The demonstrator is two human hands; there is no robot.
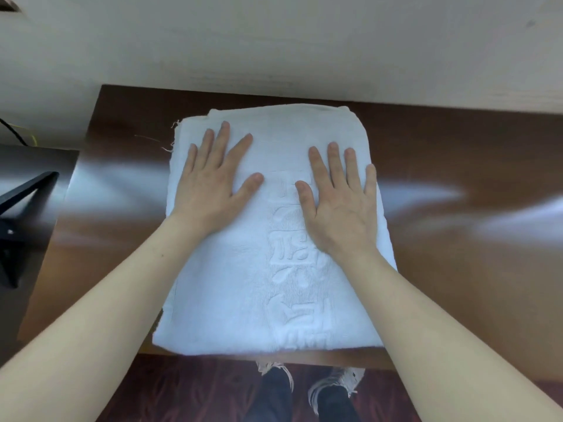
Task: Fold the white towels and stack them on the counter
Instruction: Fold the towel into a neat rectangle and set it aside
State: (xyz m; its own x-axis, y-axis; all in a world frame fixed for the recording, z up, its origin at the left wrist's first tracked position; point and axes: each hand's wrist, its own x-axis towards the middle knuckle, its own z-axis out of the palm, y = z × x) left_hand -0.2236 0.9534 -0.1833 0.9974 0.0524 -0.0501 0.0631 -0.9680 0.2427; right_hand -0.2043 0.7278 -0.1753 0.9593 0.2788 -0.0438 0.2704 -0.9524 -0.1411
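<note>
A folded white towel [243, 284] with raised woven characters lies on the glossy brown counter [457, 239], reaching from near the wall to the front edge. Layered edges show at its far end, so it is either folded several times or resting on another towel. My left hand [210, 181] lies flat on the towel's far left part, fingers straight and spread. My right hand [341, 193] lies flat on the far right part, fingers straight, little finger at the towel's right edge.
A pale wall [274, 41] rises right behind the counter. A dark surface with a black angled stand [21, 193] sits to the left, lower than the counter. Below the front edge I see a patterned red floor [182, 391] and my shoes [332, 388].
</note>
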